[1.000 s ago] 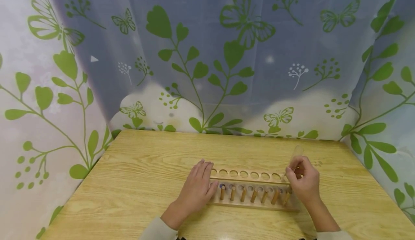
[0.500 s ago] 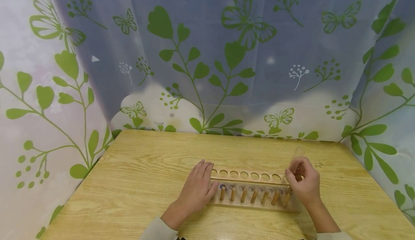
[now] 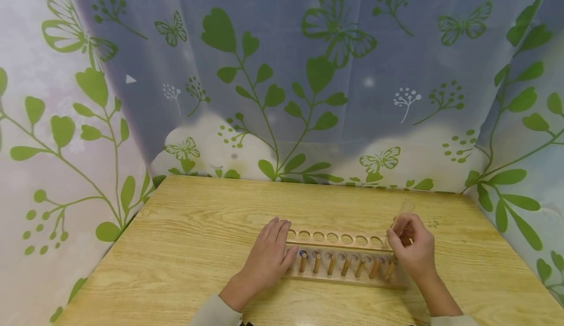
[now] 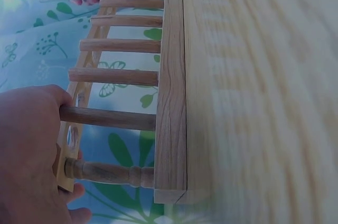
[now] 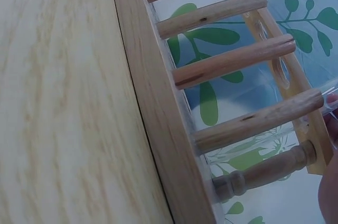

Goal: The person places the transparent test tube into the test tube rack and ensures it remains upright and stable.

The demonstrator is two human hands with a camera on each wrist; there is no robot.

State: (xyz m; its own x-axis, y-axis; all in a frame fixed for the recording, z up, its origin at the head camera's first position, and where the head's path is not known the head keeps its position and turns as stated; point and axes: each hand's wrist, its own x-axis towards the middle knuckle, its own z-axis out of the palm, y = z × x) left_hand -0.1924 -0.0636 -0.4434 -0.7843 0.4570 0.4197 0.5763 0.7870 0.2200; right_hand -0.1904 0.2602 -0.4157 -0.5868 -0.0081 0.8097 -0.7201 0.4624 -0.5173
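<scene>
A wooden test tube rack [image 3: 335,281] stands on the table, with a row of round holes along its top bar and a row of upright pegs [image 3: 331,266] in front. My left hand [image 3: 266,252] holds its left end, the thumb at the front and the fingers over the far side. At the right end, my right hand [image 3: 413,245] pinches a clear test tube [image 3: 406,207], whose upper part sticks up tilted past the fingers. In the right wrist view the clear tube [image 5: 330,87] shows at the top bar beside the end post [image 5: 266,171].
The wood-grain table [image 3: 211,208] reaches back to a curtain [image 3: 273,96] printed with green leaves and butterflies. Similar cloth hangs on the left and right sides. The pegs stand close together between the two hands.
</scene>
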